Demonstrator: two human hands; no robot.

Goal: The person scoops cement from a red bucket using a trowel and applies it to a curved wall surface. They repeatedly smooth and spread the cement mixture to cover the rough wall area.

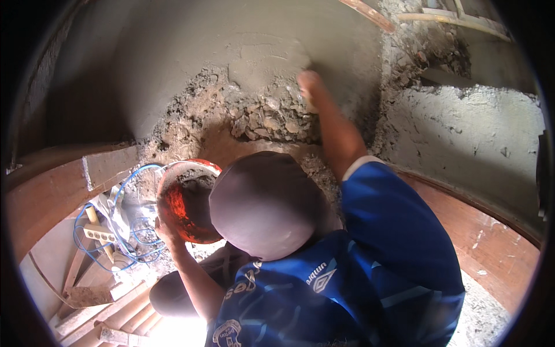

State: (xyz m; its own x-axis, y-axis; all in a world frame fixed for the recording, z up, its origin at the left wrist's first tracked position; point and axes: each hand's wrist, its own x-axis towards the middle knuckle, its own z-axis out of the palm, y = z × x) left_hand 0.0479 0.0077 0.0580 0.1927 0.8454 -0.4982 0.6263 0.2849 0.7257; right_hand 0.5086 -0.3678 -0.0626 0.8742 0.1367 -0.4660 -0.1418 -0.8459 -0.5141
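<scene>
My right hand (310, 85) is closed at the edge of a smooth patch of wet grey mortar (269, 55). A light, wood-coloured handle end shows below the fist, apparently that of a trowel; its blade is hidden. Just below the patch lies a rough band of rubble and broken mortar (269, 115). At the lower left, my left hand (167, 230) grips the rim of an orange-red bucket (176, 199), which is tilted and has grey mortar inside. My dark-trousered knee (269, 202) hides the bucket's right side.
Left of the bucket, blue cable (124, 254) lies looped around a pale multi-socket strip (99, 233). Wooden boards (52, 188) curve along the left. A rough pale ledge (462, 130) stands at the right, with wooden strips (454, 20) above it.
</scene>
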